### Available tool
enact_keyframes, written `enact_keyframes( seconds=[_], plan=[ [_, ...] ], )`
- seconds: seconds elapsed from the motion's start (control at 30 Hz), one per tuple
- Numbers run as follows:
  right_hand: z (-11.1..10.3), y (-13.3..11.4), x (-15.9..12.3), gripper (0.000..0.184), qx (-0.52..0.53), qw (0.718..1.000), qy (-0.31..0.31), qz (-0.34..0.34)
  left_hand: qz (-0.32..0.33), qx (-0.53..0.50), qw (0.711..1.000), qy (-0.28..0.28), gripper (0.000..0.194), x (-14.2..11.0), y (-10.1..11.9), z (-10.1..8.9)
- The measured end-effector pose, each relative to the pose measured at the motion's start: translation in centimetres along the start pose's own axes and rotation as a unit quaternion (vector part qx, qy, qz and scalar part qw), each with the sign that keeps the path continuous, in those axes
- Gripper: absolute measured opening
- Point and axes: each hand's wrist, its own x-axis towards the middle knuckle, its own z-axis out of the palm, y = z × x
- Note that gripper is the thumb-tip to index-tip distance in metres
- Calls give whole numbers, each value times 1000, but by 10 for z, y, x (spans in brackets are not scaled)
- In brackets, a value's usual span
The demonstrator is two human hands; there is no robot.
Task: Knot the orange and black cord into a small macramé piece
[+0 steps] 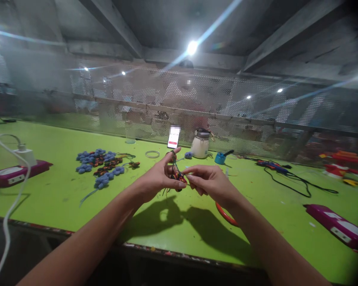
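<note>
My left hand (155,176) is closed on a small multicoloured yarn piece (179,177), dark with red and yellow flecks. Dark yarn runs around its raised index finger. My right hand (213,180) pinches at the right edge of this piece, thumb and index finger together. What lies between those fingertips is too small to make out. Both hands are held above the green table (179,234). To their left lies a pile of blue yarn pieces (103,180) mixed with dark multicoloured yarn pieces (103,170). Under my right forearm shows a curved orange-red handle (226,214), the rest hidden.
A lit phone (173,137) stands behind my hands, beside a lidded jar (200,145) and a blue pot (220,158). Purple power strips (335,226) lie at both sides, a white cable (7,230) at left. Black cord (301,184) lies right. Perforated metal screen (235,99) stands behind.
</note>
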Motion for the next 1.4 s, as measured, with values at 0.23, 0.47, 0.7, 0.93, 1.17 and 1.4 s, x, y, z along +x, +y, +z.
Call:
enact_keyframes(
  seconds=[0.23, 0.47, 0.7, 0.93, 1.17, 1.4],
  plan=[
    [-2, 4, 2, 22, 58, 997, 32, 35, 13, -17, 1000, 13, 95, 0, 1, -1],
    [-4, 1, -1, 19, 112, 992, -13, 58, 20, -42, 999, -3, 86, 1, 0, -2],
    [-2, -3, -1, 20, 36, 997, 6, 69, 17, -28, 999, 33, 86, 2, 1, 1],
    [-4, -4, -2, 12, 26, 996, 2, 90, -10, -54, 998, 22, 79, 1, 2, -1],
    [-2, -4, 0, 11, 32, 993, 11, 114, -7, -64, 998, 25, 81, 2, 1, 0],
    [-3, -4, 1, 11, 78, 989, 10, 122, 12, -59, 998, 20, 83, 2, 1, 2]
  ],
)
